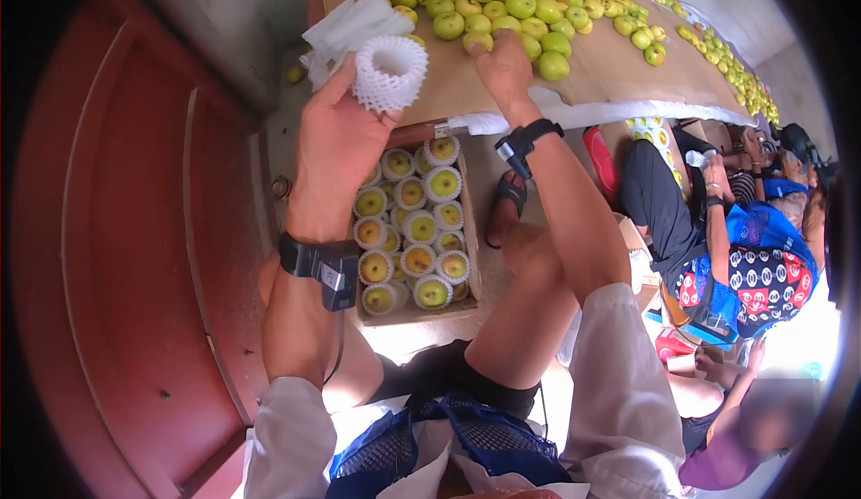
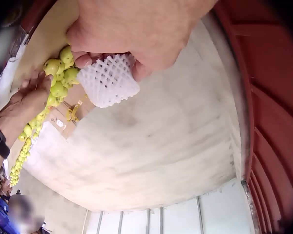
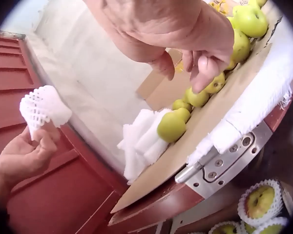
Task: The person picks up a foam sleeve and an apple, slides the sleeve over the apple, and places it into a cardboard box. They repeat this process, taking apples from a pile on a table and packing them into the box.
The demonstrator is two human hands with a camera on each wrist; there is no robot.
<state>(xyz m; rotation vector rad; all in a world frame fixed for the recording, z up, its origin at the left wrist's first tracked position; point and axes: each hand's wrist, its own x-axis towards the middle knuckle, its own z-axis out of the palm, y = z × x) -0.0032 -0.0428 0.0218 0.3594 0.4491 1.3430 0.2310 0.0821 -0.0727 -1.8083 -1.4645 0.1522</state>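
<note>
My left hand (image 1: 343, 145) holds a white foam net sleeve (image 1: 405, 95), its ring-shaped opening facing up. In the left wrist view the left hand (image 2: 136, 31) has its fingers round the mesh sleeve (image 2: 107, 83). The right hand (image 1: 508, 73) is over the near edge of a pile of green-yellow fruit (image 1: 520, 6), fingertips beside a yellowish fruit (image 1: 478, 43). Seen from the right wrist, the right hand (image 3: 171, 34) has bent fingers and a gap to the thumb; contact with the fruit is unclear. More flat white sleeves (image 3: 144, 141) lie by the fruit.
Below the cardboard-covered table (image 1: 583, 95), a box (image 1: 475, 275) holds fruit in foam sleeves (image 1: 420, 225). A red door (image 1: 134, 230) stands at the left. Other people (image 1: 771, 266) sit at the right, near more fruit. A metal latch (image 3: 224, 165) is on the table's edge.
</note>
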